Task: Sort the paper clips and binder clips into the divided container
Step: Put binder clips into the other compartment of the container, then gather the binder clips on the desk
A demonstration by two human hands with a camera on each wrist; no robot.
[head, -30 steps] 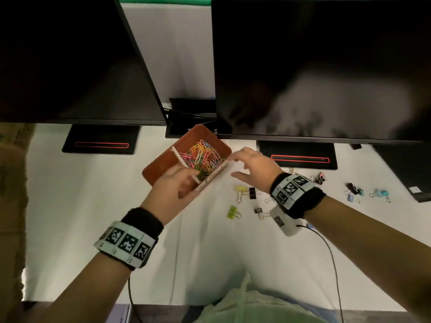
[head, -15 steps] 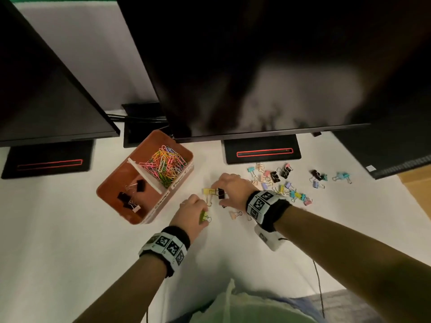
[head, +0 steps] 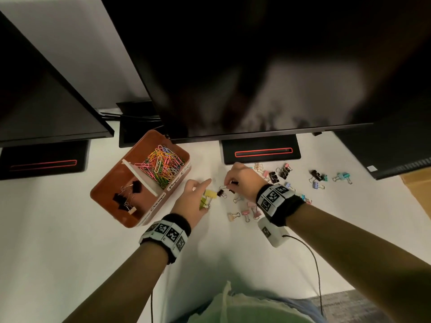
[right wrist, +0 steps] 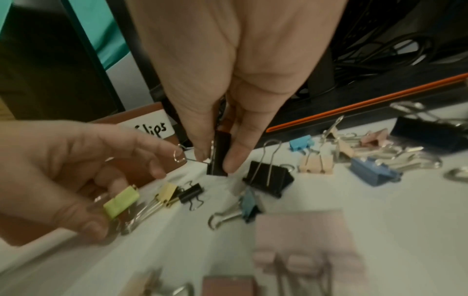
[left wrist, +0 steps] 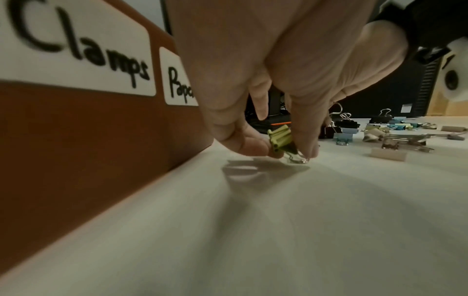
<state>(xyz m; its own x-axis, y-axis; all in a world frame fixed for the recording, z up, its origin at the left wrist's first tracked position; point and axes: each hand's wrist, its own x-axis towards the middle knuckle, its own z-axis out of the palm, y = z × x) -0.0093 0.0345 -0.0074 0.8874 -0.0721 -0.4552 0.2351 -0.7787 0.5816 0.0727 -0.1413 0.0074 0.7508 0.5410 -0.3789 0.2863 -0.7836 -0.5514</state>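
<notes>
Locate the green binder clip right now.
Head view: the green binder clip is pinched in the left hand, just above the table, right of the container, beside a yellow clip.

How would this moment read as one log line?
left hand: pinches green binder clip | right hand: pinches black binder clip | container: partly filled

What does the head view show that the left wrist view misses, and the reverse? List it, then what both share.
Head only: the box's inside, with paper clips in the far compartment and black binder clips in the near one, and the right hand pinching a black clip.
Left wrist only: the readable "Clamps" label.
Both: the left hand holding a green clip, and loose clips on the desk.
</notes>
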